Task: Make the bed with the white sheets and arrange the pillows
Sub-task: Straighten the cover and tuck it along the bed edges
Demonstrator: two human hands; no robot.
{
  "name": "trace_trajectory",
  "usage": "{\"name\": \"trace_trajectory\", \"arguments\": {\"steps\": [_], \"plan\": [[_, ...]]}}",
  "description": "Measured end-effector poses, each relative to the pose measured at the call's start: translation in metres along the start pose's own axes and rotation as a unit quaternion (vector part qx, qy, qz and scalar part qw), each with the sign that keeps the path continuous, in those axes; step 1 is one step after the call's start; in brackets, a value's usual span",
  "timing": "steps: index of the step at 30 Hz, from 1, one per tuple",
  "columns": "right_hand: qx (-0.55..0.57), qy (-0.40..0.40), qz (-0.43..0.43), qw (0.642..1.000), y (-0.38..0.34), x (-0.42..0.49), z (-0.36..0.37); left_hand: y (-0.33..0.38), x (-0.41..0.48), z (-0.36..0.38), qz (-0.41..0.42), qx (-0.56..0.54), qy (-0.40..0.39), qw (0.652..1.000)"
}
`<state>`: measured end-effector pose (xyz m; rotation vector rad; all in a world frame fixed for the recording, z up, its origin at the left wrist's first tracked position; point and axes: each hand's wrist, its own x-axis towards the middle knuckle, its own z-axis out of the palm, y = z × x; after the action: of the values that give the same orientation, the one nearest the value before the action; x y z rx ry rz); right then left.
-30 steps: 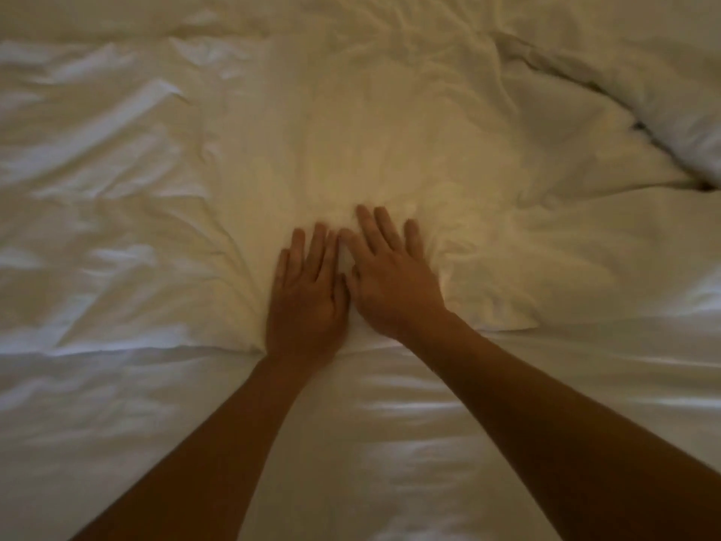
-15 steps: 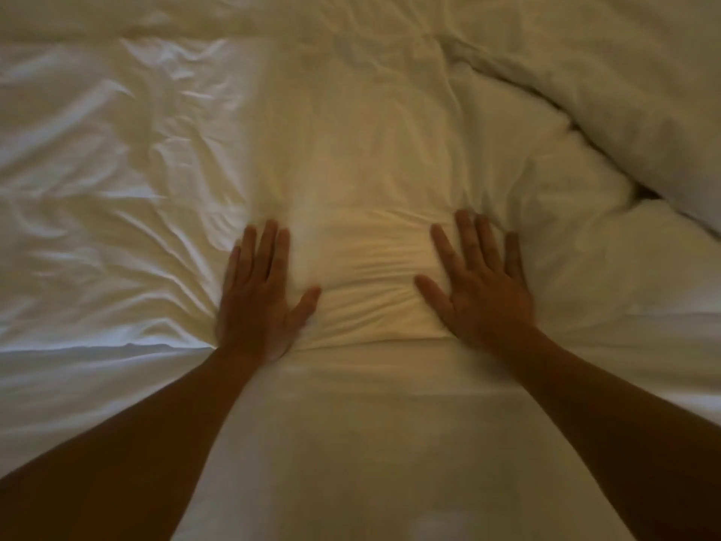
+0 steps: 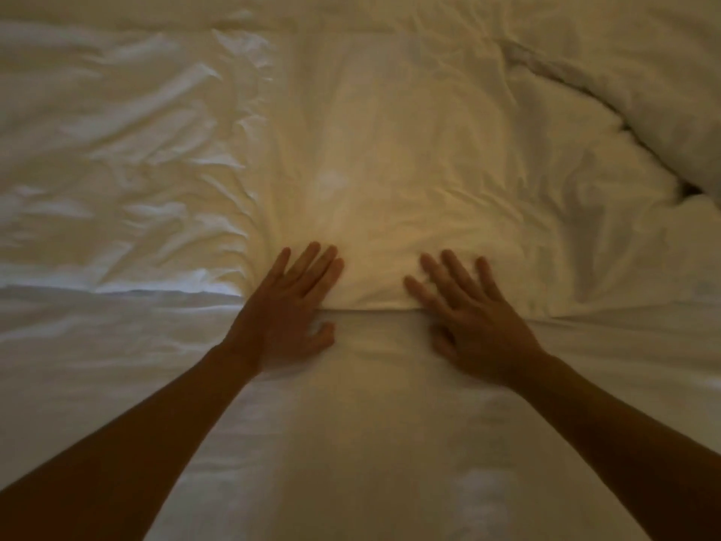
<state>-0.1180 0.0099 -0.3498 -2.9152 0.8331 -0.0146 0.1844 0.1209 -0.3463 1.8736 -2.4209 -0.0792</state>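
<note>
A wrinkled white duvet (image 3: 390,158) covers the far half of the bed, and its near hem runs across the middle of the view. Below the hem lies the flat white sheet (image 3: 370,443). My left hand (image 3: 285,314) lies flat across the hem with its fingers straight on the duvet and its thumb on the sheet. My right hand (image 3: 472,322) lies flat across the same hem, fingers spread, a hand's width to the right. A white pillow (image 3: 643,76) sits bunched at the upper right corner.
The duvet's left part (image 3: 117,169) is heavily creased. A dark gap (image 3: 690,187) shows between the pillow and the duvet at the right edge. Nothing but bedding is in view.
Both hands started side by side on the duvet, slid apart, then came back nearer each other and toward me, onto the hem. The creases between them have flattened.
</note>
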Motion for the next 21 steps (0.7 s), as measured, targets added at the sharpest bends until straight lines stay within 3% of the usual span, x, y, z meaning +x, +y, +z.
{"name": "trace_trajectory", "arguments": {"steps": [4, 9, 13, 17, 21], "plan": [[0.006, 0.05, 0.07, 0.996, -0.007, 0.009, 0.011, -0.002, 0.006, 0.02, -0.006, -0.018, 0.053, 0.998], [0.027, -0.006, 0.069, 0.997, -0.017, -0.014, 0.008, 0.011, -0.014, 0.027, 0.016, -0.084, 0.071, 0.994], [0.0, -0.033, 0.147, 0.989, -0.068, 0.01, -0.02, -0.016, -0.031, -0.01, 0.034, -0.055, 0.041, 0.997], [-0.007, -0.025, 0.072, 0.997, -0.162, 0.084, -0.022, -0.097, -0.092, -0.052, -0.052, -0.01, 0.058, 0.997], [0.004, -0.003, 0.043, 0.999, -0.234, 0.161, -0.004, -0.179, -0.151, -0.065, -0.177, 0.029, 0.0, 0.984]]}}
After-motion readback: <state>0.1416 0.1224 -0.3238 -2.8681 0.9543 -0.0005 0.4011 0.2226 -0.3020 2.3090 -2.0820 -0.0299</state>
